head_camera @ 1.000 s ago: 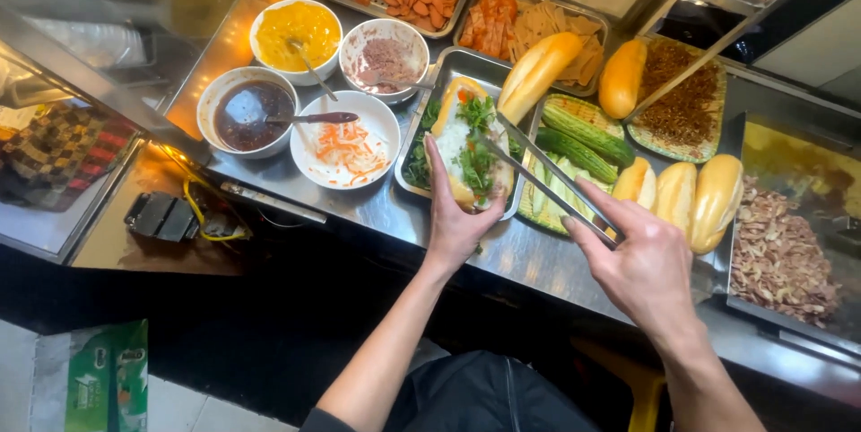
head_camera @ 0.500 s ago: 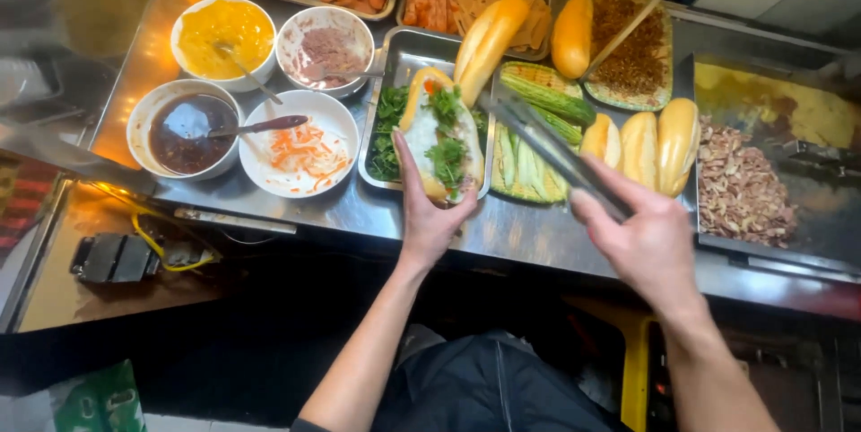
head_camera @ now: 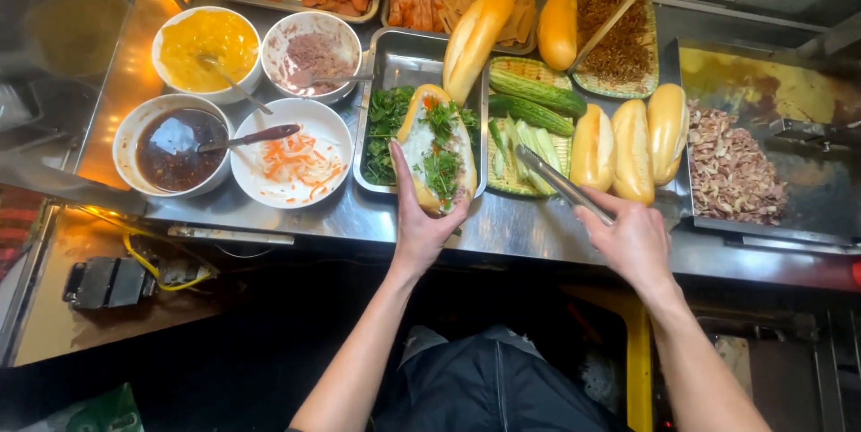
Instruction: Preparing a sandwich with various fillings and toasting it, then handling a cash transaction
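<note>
Cradling a split sandwich roll point(head_camera: 437, 152) from below, the left hand point(head_camera: 421, 221) has its fingers curled around the bread's near end, holding it open-side up over the metal tray of green herbs point(head_camera: 387, 131). The roll already carries a pale spread, herbs and a few orange shreds. The right hand point(head_camera: 632, 239) is closed around the handle end of metal tongs point(head_camera: 560, 183), whose tips reach into the woven basket of cucumber spears point(head_camera: 529, 140) just right of the roll; whether the tips have pinched a spear cannot be told.

From this single head view, the step looks like filling the roll, with cucumber the ingredient now being fetched. A next move would call for gripping one spear cleanly, lifting it clear of the basket rim, and laying it lengthwise into the open bread without knocking out the herbs.

Around them on the steel table point(head_camera: 520, 226) stand a bowl of dark sauce point(head_camera: 170, 147), a bowl of pickled shreds point(head_camera: 294, 163), a bowl of yellow spread point(head_camera: 206, 42), plain rolls point(head_camera: 632, 145) and a griddle of chopped meat point(head_camera: 731, 167).
</note>
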